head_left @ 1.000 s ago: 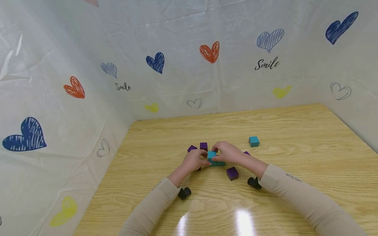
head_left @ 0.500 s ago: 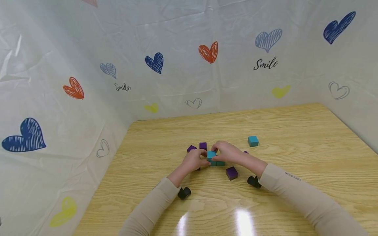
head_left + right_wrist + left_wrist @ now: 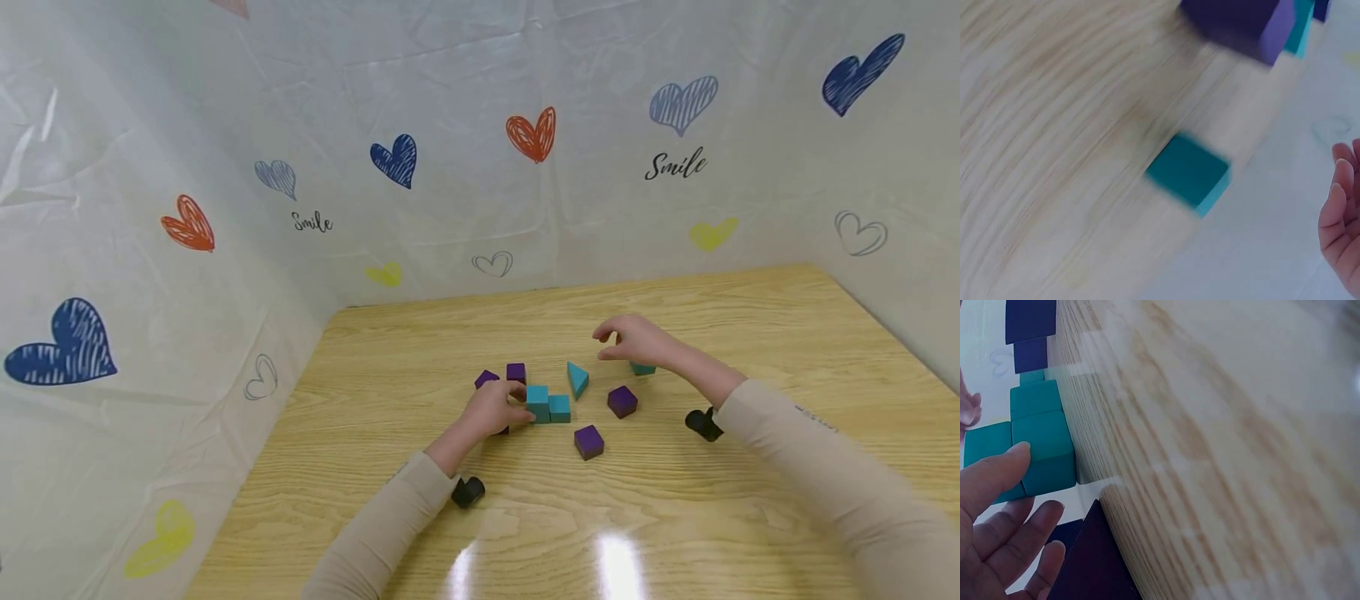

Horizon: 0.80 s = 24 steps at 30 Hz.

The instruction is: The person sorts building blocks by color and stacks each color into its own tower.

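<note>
My left hand (image 3: 491, 408) holds two stacked teal cubes (image 3: 537, 403) at their left side. In the left wrist view its thumb lies across the seam between the teal cubes (image 3: 1044, 453), fingers behind. Another teal cube (image 3: 560, 408) sits against the stack's right side. My right hand (image 3: 637, 340) is raised at the back right with bent, parted fingers and holds nothing. It partly covers a lone teal cube (image 3: 643, 368) in the head view; the right wrist view shows that teal cube (image 3: 1188, 175) whole on the table, apart from the fingers (image 3: 1335, 215).
A teal triangular block (image 3: 577, 379) stands behind the stack. Purple blocks lie around it: one purple block (image 3: 622, 402) to the right, another purple block (image 3: 589, 442) nearer, several at the left. Black wrist cameras (image 3: 468, 492) ride under both sleeves. A printed sheet (image 3: 495, 192) hangs behind the table (image 3: 450, 333).
My right hand has let go of the upper teal cube and moved right and back to the lone teal cube, uncovering the triangular block. My left hand stays at the stack.
</note>
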{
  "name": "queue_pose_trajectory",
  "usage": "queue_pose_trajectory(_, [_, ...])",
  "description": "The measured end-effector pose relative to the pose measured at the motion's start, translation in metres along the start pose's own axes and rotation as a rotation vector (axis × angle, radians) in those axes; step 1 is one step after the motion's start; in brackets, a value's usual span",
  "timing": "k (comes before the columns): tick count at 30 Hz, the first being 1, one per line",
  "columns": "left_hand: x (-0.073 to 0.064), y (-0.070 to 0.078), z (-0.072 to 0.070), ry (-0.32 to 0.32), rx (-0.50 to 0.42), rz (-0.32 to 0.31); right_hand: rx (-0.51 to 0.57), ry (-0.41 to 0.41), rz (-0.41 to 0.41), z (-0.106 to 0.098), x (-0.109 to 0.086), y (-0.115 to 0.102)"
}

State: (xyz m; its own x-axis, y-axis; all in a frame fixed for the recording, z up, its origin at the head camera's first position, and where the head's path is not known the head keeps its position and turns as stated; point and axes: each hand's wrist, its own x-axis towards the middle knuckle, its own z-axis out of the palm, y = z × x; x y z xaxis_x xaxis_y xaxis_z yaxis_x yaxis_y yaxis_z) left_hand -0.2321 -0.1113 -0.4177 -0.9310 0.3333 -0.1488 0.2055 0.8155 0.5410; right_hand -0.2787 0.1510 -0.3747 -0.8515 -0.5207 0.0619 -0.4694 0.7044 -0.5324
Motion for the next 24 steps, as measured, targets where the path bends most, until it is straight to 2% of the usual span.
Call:
queue_pose_trajectory(7, [0.0,-0.001,0.001,0.01,0.004,0.005,-0.015,-0.054,0.015,-0.017,-0.018,0.048])
queue_pose_trajectory(11, [0.0,-0.002,0.001,0.012,0.005,0.001,0.034,-0.095,0.056,-0.017,-0.025,0.068])
queue_pose_trajectory(16, [-0.001,-0.002,0.0,0.008,-0.002,-0.001,0.069,-0.088,0.087,-0.01,-0.029,0.077])
queue_pose_trajectory(24, [-0.001,-0.001,0.0,0.008,-0.01,0.009,0.07,-0.047,0.095,-0.002,-0.028,0.079])
